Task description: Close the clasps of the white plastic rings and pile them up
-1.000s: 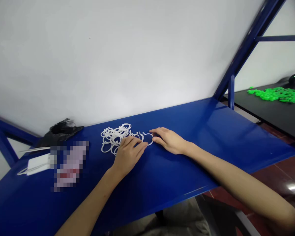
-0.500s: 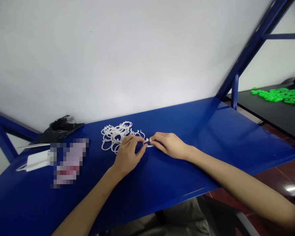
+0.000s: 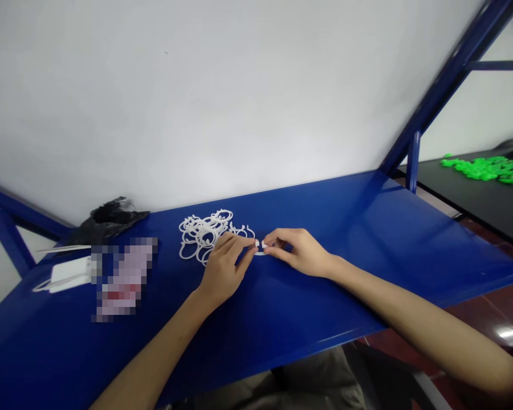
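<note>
A white plastic shower curtain ring (image 3: 261,253) is held low over the blue table, its two ends facing each other across a small gap. My left hand (image 3: 223,266) pinches one end between thumb and fingers. The opposite end sits in the pinch of my right hand (image 3: 306,254). Much of the ring is hidden behind the fingers. Just beyond my left hand lies a loose pile of similar white rings (image 3: 203,229), partly covered by that hand.
On the blue table (image 3: 308,319) at left are a crumpled black plastic bag (image 3: 106,219), a white box-shaped object with a cable (image 3: 70,273) and a pixelated pinkish item (image 3: 128,276). Green pieces (image 3: 491,169) lie on a black table at right. A white wall stands behind.
The ring's ends are more plainly seen between my fingertips, and my right fingers have shifted a little. The whole view has moved slightly; the pile looks the same.
</note>
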A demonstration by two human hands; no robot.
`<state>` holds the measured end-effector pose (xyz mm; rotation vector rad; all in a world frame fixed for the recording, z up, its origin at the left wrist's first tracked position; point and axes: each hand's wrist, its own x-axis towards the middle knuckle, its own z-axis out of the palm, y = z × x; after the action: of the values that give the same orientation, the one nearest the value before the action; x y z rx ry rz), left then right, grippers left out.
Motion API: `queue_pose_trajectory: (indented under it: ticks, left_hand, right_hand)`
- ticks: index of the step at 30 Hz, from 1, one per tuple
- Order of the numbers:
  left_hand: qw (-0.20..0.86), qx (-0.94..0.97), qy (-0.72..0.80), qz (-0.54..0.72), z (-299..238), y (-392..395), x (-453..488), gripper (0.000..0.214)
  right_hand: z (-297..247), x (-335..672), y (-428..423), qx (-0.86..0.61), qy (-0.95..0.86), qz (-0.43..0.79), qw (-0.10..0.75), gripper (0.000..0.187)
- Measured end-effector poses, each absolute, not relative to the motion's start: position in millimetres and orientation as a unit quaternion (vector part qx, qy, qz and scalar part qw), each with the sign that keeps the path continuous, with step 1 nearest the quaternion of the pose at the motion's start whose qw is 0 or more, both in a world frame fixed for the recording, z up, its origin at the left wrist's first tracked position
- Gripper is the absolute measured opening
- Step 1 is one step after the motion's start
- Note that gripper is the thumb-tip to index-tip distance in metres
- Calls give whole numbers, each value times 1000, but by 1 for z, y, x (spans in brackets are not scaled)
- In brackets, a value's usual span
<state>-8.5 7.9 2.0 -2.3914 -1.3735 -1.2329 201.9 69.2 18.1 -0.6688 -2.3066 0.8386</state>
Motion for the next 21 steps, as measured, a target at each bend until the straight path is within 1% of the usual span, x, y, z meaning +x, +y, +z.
queue_pose_trajectory:
  ticks: [3, 5, 9, 14, 18, 21]
  left_hand:
    - [63, -788, -448, -417, 4, 7, -7, 6]
    - [58, -791, -449, -411, 3, 6, -6, 5]
    - [25, -803, -457, -382, 0, 3, -5, 2]
    - [-24, -807, -471, -356, -2, 1, -5, 8]
    - [-26, -813, -466, -348, -3, -1, -4, 12]
    - [-7, -825, -451, -341, -6, -3, -3, 17]
  right_hand:
    - [18, 200, 68, -257, -844, 356, 308, 16]
    - [17, 201, 68, -249, -848, 356, 306, 15]
    - [15, 204, 71, -214, -885, 297, 289, 15]
    - [13, 206, 71, -186, -914, 239, 271, 20]
    - [13, 204, 67, -177, -929, 196, 259, 25]
    - [14, 203, 62, -166, -942, 161, 243, 28]
